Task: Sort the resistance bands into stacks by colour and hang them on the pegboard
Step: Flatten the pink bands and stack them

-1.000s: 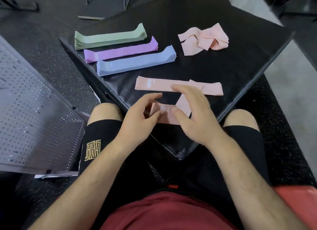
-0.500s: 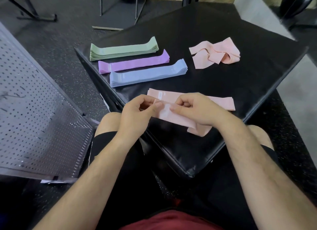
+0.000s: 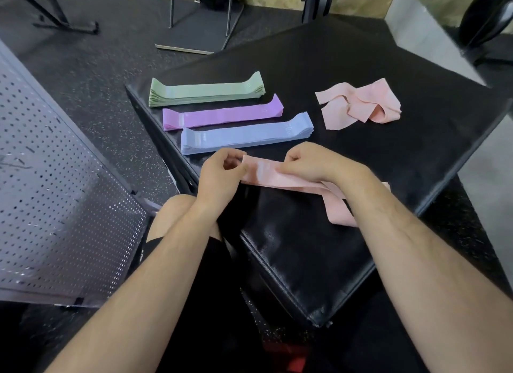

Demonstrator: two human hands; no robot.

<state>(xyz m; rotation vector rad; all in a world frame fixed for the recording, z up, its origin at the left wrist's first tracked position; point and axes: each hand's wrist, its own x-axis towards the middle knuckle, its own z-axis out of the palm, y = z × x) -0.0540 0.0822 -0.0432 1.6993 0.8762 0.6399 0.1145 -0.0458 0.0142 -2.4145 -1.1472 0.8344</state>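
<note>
Now the pink band is off the counter, pinched at its left end by the left hand and gripped further along by the right hand. A second ago it lay kinked under both hands near the counter edge. Likely straightened and headed for the pink stack, which is hidden beneath band and hands. The tail droops under the right wrist. Green stack, purple stack and blue stack sit beyond. Loose pink bands are well apart, unsorted. Pegboard at left, cut off; nothing hung there that shows. Band print unreadable.
</note>
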